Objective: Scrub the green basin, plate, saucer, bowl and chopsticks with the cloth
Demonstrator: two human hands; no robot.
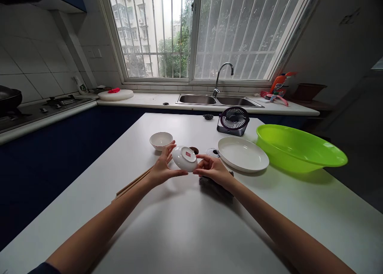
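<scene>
Both hands hold a small white bowl (184, 158) above the white table (185, 222), tilted so its underside with a red sticker faces me. My left hand (163, 168) grips its left rim, fingers curled around it. My right hand (213, 169) pinches the right rim. A dark scrubbing cloth (216, 188) lies on the table under my right wrist. Wooden chopsticks (133, 183) lie beneath my left forearm.
A second white bowl (160, 140), a white plate (243, 153), a green basin (299, 147) and a small dark fan (233, 120) stand further back. Behind are a sink with faucet (220, 99), a stove (44, 106) at left, and a window.
</scene>
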